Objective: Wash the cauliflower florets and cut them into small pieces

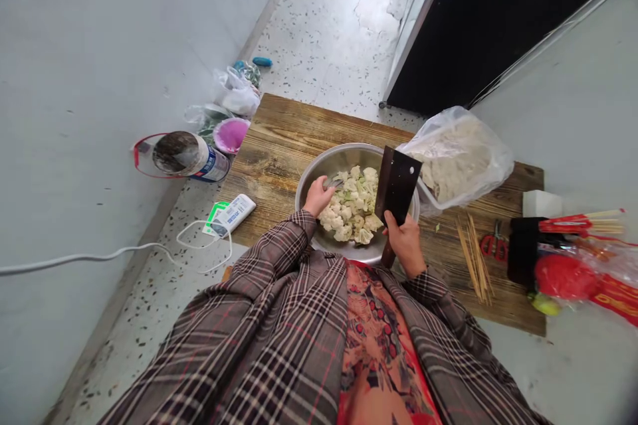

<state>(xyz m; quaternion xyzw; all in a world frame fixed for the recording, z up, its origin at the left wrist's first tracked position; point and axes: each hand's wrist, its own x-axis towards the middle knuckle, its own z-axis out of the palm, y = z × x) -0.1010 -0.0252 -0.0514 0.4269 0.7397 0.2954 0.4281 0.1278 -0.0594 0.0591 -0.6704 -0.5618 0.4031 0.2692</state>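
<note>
A wide steel bowl [305, 176] of cut cauliflower florets [351, 202] stands on the wooden table close to my body. My right hand [405, 242] is wrapped round the handle of a cleaver [397, 182], whose dark broad blade points up over the bowl's right side. At the bowl's left rim, my left hand [319, 197] has its fingers closed on a small grey metal utensil [333, 182] that reaches over the florets. The utensil's exact kind is hard to make out.
Right of the bowl sits a plastic-bagged container [458, 156]. Wooden skewers [473, 259], red-handled scissors [494, 246] and red packets [568, 275] lie farther right. A white power bank [239, 214] with a cable is at the table's left edge; a bucket [199, 156] stands on the floor.
</note>
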